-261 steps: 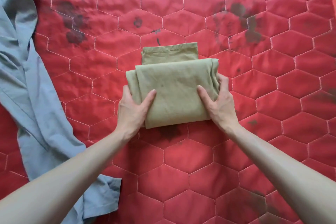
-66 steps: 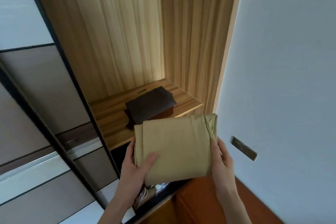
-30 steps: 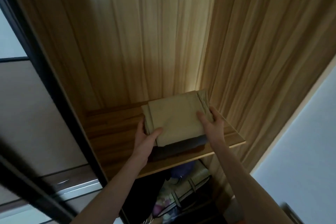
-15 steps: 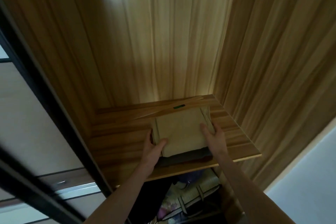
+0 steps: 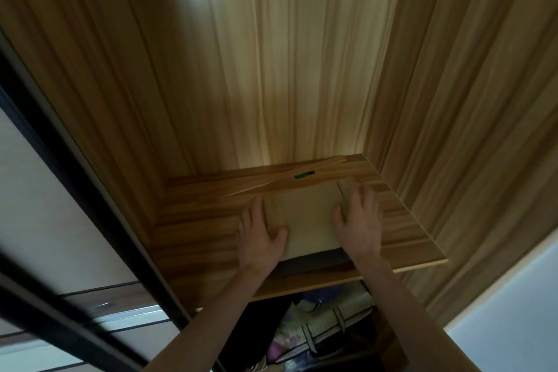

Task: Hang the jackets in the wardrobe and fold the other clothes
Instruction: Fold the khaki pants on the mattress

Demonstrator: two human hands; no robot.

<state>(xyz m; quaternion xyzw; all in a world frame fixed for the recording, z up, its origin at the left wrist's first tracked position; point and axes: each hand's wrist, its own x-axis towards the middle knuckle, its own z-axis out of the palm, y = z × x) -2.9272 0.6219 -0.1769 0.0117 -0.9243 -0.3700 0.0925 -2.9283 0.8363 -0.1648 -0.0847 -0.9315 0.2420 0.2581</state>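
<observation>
We log the folded garment [image 5: 305, 217] lying on top of a second folded garment [image 5: 314, 264], whose front edge shows just before it; both sit on the shelf [image 5: 193, 232] inside the wardrobe [image 5: 271, 69], toward its right half. Our left hand [image 5: 261, 238] rests on the top garment's left edge, our right hand [image 5: 359, 220] on its right edge. Behind the stack, a thin strip [image 5: 287, 180] lies across the shelf near the back panel. Below the shelf sits a storage bag [image 5: 326, 329]. The sliding door frame [image 5: 60, 160] stands to the left.

Both hands flat on folded khaki garment [image 5: 305, 217], shelf [image 5: 193, 229].
</observation>
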